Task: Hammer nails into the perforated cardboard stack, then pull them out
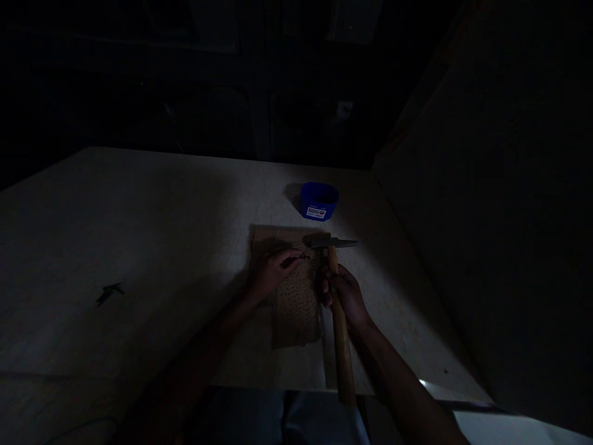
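My right hand (345, 290) is wrapped round the wooden handle of a hammer (340, 334), gripping it just below the head. The dark metal head lies crosswise above the upper right of a brown board (296, 309); whether it touches the board I cannot tell. Many small holes or dents pepper the board's surface. Over its upper left part, my left hand (275, 269) is closed in a pinch. A small dark piece (304, 256) sticks out at its fingertips, too dim to name.
Beyond the board stands a blue plastic container (319, 201) with a white label. Several thin dark pieces (110, 292) lie on the pale table (185, 204) at the left. A tall dark panel (486, 204) rises along the right side.
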`<action>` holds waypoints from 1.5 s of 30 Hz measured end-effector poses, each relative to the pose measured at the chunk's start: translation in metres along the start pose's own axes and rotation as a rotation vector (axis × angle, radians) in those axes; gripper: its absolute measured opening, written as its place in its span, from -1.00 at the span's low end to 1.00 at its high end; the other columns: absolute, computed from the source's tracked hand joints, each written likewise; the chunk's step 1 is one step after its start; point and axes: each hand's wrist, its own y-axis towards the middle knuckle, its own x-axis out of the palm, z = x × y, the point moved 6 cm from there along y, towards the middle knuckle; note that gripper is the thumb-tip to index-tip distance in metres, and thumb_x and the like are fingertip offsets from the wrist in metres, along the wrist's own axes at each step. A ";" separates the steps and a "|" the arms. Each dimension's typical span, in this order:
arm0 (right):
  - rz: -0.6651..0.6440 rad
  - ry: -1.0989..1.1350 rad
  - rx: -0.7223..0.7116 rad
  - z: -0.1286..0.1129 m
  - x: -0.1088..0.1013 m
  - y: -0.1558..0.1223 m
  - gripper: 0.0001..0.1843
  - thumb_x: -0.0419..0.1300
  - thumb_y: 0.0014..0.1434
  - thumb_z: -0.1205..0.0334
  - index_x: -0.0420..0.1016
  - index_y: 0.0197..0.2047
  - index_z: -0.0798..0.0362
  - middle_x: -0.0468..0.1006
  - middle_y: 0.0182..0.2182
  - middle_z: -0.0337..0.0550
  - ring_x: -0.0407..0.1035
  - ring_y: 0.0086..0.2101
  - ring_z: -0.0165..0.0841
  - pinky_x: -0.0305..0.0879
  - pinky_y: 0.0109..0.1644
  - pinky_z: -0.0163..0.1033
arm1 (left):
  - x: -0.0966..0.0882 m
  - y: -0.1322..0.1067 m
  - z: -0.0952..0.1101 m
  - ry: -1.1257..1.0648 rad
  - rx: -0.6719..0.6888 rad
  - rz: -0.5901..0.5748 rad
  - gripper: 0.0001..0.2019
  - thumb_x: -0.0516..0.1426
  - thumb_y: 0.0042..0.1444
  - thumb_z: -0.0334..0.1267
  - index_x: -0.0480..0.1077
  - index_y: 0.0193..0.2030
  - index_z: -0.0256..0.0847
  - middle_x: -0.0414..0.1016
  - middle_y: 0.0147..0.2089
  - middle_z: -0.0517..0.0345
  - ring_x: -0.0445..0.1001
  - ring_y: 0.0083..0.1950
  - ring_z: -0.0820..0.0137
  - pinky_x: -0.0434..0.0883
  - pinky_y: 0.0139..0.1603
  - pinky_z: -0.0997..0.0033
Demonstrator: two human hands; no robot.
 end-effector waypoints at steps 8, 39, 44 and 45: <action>0.006 -0.180 -0.094 -0.018 -0.002 -0.011 -0.66 0.27 0.20 -0.09 0.40 -0.24 0.02 0.39 -0.59 -0.39 0.18 -0.71 -0.51 0.11 -0.66 -0.39 | 0.005 0.002 -0.004 -0.147 -0.170 -0.060 -0.76 0.23 0.18 -0.32 0.51 0.01 -0.14 0.67 -0.11 0.13 0.64 -0.09 0.37 0.56 -0.02 0.35; -0.118 -0.990 -0.253 -0.057 0.028 -0.033 -0.56 0.02 0.38 -0.03 0.58 -0.01 0.10 0.67 -0.41 -0.05 0.52 -0.49 -0.20 0.23 -0.48 -0.25 | 0.011 0.002 -0.010 -0.111 -0.229 -0.088 -0.75 0.21 0.13 -0.44 0.48 -0.05 -0.13 0.66 -0.17 0.14 0.64 -0.13 0.35 0.55 -0.11 0.40; -0.087 -0.977 -0.313 -0.060 0.031 -0.034 -0.56 0.02 0.38 -0.01 0.56 0.03 0.09 0.66 -0.41 -0.06 0.52 -0.48 -0.21 0.23 -0.48 -0.26 | 0.010 0.003 -0.010 -0.097 -0.217 -0.090 -0.75 0.19 0.11 -0.49 0.50 -0.09 -0.15 0.66 -0.14 0.12 0.63 -0.12 0.35 0.52 -0.10 0.41; -0.102 -0.990 -0.288 -0.058 0.032 -0.033 -0.58 0.03 0.36 -0.01 0.58 -0.04 0.09 0.64 -0.45 -0.07 0.51 -0.51 -0.21 0.20 -0.50 -0.26 | 0.009 0.004 -0.008 -0.090 -0.212 -0.092 -0.77 0.19 0.11 -0.48 0.50 -0.11 -0.15 0.66 -0.16 0.14 0.63 -0.13 0.35 0.52 -0.10 0.41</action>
